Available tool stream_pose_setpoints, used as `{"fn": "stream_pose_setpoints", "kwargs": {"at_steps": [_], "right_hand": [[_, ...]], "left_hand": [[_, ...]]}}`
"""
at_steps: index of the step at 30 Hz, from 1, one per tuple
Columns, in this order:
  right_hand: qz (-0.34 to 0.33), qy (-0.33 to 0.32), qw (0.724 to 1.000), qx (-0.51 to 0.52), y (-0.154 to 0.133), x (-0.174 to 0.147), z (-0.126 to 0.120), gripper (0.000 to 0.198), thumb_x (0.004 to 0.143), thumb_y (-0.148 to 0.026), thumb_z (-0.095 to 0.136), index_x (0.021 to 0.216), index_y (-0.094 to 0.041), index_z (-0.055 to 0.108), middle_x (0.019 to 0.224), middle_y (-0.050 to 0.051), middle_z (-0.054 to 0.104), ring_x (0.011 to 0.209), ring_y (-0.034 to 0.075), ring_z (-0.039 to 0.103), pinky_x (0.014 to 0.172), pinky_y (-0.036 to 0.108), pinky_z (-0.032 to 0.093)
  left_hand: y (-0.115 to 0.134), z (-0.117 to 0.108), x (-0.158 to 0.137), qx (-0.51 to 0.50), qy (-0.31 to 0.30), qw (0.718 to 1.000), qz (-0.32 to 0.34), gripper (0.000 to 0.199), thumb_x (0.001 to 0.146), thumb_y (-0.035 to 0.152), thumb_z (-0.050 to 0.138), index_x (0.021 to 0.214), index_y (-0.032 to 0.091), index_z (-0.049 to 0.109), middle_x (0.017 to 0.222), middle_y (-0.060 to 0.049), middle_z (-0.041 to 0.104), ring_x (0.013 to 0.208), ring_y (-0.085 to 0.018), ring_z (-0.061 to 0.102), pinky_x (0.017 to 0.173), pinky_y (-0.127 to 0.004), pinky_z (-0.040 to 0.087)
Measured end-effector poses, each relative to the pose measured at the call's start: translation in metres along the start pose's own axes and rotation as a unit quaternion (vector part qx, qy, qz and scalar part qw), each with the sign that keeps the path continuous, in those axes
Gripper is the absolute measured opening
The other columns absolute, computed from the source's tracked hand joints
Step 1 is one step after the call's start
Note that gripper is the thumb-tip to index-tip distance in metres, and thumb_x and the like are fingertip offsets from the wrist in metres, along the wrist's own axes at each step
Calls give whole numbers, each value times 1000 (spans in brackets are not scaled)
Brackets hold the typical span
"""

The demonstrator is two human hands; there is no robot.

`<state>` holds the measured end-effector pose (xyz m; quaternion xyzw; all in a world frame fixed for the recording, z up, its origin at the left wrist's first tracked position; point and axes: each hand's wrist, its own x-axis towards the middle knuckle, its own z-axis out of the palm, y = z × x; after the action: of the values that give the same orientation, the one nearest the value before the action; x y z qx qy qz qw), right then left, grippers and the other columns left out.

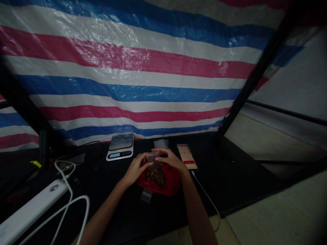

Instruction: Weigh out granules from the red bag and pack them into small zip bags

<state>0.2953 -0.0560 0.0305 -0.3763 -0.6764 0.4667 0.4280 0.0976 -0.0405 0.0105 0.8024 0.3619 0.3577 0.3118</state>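
Observation:
Both my hands hold a small clear plastic bag (152, 156) between them, over a red bag (172, 183) on the black table. My left hand (136, 168) has its fingers closed on the clear bag's left side. On its other side, my right hand (170, 159) pinches the plastic. Small brown and yellowish pieces (156, 177) lie in the red bag's opening, just below my fingers; what they are is too dim to tell. A small clear packet (146, 195) sits at the red bag's near edge.
A white digital scale (120, 146) stands at the back left. Behind my hands are clear plastic bags (161, 143). To the right lies a phone (187, 157) with a white cable (208, 195). A white power strip (35, 209) with looping cables occupies the left. Striped sheeting (143, 78) hangs behind.

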Motion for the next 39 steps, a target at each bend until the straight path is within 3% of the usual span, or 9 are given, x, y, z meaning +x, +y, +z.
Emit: {"fn": "stream_pose_setpoints", "kwargs": {"at_steps": [6,13,17,22,26,29,34,39], "right_hand": [[12,-5,1000,-8,0,-1,-1,39,73,-32,58,110,-19,57,111,7,60,101,20,55,91,38,38],[1,93,996,3,-11,0,2,29,74,-38,56,91,-17,67,92,7,68,89,21,60,83,36,43],[-3,112,994,-5,-17,1,6,29,74,-39,55,87,-17,68,91,7,68,90,21,60,85,37,42],[-3,100,995,-12,-20,0,10,32,72,-35,58,99,-19,64,99,6,66,94,21,59,86,37,42],[1,164,985,-58,-15,2,9,21,70,-33,59,80,-18,69,83,5,70,81,20,63,77,34,46],[-9,180,981,-67,-12,4,9,19,70,-32,59,79,-19,69,81,4,70,79,19,63,76,33,46],[4,170,985,-42,-12,5,10,22,70,-35,59,81,-19,68,81,4,70,79,19,63,74,32,47],[-12,92,996,-3,-17,3,12,38,72,-31,58,109,-21,56,97,4,66,90,18,60,81,33,44]], "left_hand": [[11,-7,2,2,4,1000,28,25,84,34,39,89,19,59,91,-4,59,90,-16,51,85,-31,37],[13,-1,1,-17,44,999,10,25,83,33,42,95,20,59,95,-4,61,91,-16,54,84,-31,40],[9,-3,0,-10,68,998,16,24,81,33,44,88,19,63,90,-5,63,85,-17,56,80,-30,42],[4,-6,-2,-14,87,996,2,25,80,34,46,88,18,64,87,-5,65,82,-16,58,76,-29,44],[8,-4,-3,-18,94,995,10,26,82,33,44,84,18,65,84,-5,65,79,-16,58,74,-28,44],[12,-2,-6,-11,95,995,21,26,82,32,43,86,18,65,84,-5,65,80,-15,58,75,-27,44],[5,4,-8,22,76,997,6,28,79,37,48,97,21,62,94,-4,64,87,-17,56,80,-29,42],[-1,7,-7,4,79,997,-1,27,80,37,47,87,18,64,85,-4,63,82,-16,57,75,-27,43]]}}
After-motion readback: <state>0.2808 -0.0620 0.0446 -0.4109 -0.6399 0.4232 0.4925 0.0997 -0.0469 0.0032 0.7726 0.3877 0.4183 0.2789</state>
